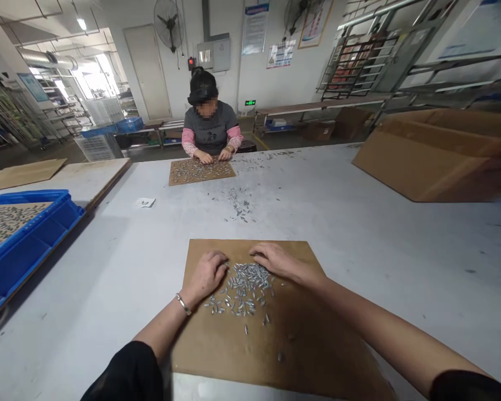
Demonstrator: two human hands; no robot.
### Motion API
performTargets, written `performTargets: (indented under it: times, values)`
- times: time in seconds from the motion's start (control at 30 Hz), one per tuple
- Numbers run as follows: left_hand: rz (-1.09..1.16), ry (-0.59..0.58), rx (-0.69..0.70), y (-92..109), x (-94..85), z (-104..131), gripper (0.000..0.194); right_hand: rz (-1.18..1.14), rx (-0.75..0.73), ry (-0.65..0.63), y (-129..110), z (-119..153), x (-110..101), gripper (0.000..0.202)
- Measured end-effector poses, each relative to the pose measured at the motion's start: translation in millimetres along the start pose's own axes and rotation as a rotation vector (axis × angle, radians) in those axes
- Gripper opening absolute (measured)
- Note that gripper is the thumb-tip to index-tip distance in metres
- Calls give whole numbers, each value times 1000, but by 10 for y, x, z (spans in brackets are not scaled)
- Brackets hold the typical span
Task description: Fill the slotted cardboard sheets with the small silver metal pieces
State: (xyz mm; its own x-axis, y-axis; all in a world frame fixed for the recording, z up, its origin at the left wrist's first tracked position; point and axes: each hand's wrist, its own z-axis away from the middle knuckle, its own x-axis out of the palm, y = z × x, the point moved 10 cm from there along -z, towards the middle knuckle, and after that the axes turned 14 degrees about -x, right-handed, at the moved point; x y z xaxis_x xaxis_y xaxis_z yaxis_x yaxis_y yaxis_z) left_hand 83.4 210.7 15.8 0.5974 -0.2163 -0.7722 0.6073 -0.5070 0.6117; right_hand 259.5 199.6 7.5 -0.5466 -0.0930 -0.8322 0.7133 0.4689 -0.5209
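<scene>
A heap of small silvery pointed metal pieces [244,287] lies on a brown cardboard sheet [217,348] in front of me. My left hand [206,273] rests at the heap's left side, fingers bent, thumb a little apart from them; I see nothing held in it. At the heap's upper right edge is my right hand [273,258], its fingers loosely curved toward the left and its thumb apart, close to the pieces. The fingertips of both hands are partly hidden. A few loose pieces lie nearer to me on the sheet.
Across the white table [317,206] a person [211,128] works at another cardboard sheet [202,172] covered with pieces. Scattered bits [240,203] lie between us. A blue crate [33,234] stands left, a large cardboard box [438,156] right, and a small white packet [145,203] left of centre.
</scene>
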Motion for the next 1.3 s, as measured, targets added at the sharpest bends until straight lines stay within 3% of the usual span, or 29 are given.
performTargets:
  times: [0.1,0.2,0.37,0.43,0.5,0.63,0.7,0.83,0.9,1.03,1.13,1.2,1.3]
  values:
    - [-144,-111,97,348,326,193,39,134,-96,11,-158,266,172,40]
    - [-262,-138,143,481,469,443,43,224,-192,-31,-329,559,420,49]
    - [-234,-237,237,388,248,1018,28,234,-335,-35,-440,1163,428,42]
    - [-219,-180,206,349,82,1083,27,229,-341,7,-459,1224,348,42]
    - [-243,-142,195,396,62,1033,30,244,-300,63,-488,1104,297,42]
    - [-326,-169,281,585,333,835,45,257,-306,47,-550,727,423,47]
    - [-356,-180,300,536,374,789,43,262,-347,24,-437,730,455,47]
    - [-308,-41,163,207,30,715,25,351,-299,175,35,1072,179,41]
    - [-300,-54,162,196,12,659,28,393,-266,262,98,1161,67,41]
    - [-320,-213,327,531,420,441,40,325,-388,175,-275,902,257,42]
    - [-340,-259,317,575,566,223,30,299,-415,121,-340,826,331,42]
    - [-314,-226,242,450,431,111,23,320,-381,119,-144,936,275,39]
    - [-175,-147,126,184,54,28,31,313,-310,175,338,1081,55,38]
